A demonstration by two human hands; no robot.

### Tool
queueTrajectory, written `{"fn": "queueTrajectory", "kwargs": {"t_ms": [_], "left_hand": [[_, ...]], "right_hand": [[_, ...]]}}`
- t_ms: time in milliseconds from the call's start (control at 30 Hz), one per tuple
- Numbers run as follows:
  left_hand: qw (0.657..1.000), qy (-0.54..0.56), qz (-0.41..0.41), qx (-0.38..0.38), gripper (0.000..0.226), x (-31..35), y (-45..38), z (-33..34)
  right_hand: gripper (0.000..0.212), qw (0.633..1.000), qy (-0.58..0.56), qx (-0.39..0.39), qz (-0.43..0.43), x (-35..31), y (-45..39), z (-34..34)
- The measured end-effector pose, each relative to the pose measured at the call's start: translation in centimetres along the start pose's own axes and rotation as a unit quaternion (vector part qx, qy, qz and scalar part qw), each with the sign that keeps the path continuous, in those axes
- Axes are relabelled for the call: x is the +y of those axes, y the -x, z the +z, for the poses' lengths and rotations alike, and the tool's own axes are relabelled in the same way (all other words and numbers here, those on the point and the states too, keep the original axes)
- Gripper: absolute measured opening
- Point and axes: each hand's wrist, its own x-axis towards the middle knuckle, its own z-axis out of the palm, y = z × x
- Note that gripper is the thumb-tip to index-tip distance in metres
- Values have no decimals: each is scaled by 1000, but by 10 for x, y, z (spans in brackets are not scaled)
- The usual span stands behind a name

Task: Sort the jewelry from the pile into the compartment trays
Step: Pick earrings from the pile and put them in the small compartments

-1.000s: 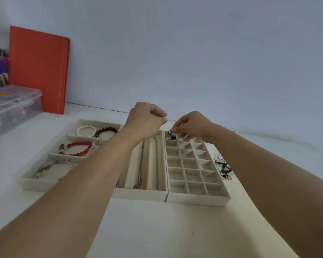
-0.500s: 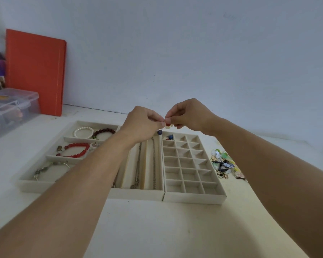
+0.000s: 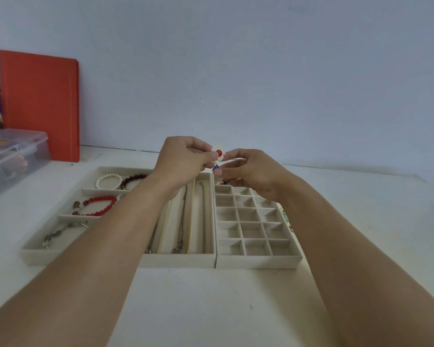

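My left hand (image 3: 183, 161) pinches a small flower earring (image 3: 218, 153) with white petals and a red centre, held above the far edge of the trays. My right hand (image 3: 251, 171) meets it from the right, fingertips on the flower and thumb by a blue bead (image 3: 216, 168) hanging under it. Below lies the grid tray (image 3: 258, 261) of small compartments, with a small piece (image 3: 224, 182) in a far cell. The jewelry pile (image 3: 285, 217) is mostly hidden behind my right forearm.
The middle tray (image 3: 178, 262) holds chain necklaces (image 3: 203, 216). The left tray (image 3: 30, 256) holds a red bracelet (image 3: 98, 206), a pearl bracelet (image 3: 108, 180) and a dark bracelet (image 3: 133, 179). An orange book (image 3: 39, 106) and a clear plastic box (image 3: 13, 156) stand far left.
Both hands rose from the grid tray's far cells and came together. The flower piece now shows between the fingertips, with the blue bead hanging under it.
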Motion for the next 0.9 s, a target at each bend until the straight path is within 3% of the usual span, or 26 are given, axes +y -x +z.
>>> {"fn": "queueTrajectory", "kwargs": {"t_ms": [200,767,900], "left_hand": [[999,43,6,-13,17,3,-1,2],[1000,15,-11,-24,24,0,2,5],[999,0,-16,-30,23,-2,1,5]], "right_hand": [[17,1000,-20,10,-19,-4,4,-3],[29,990,-137,31,19,-2,1,-10],[24,992,-121,30,20,0,1,-9]]}}
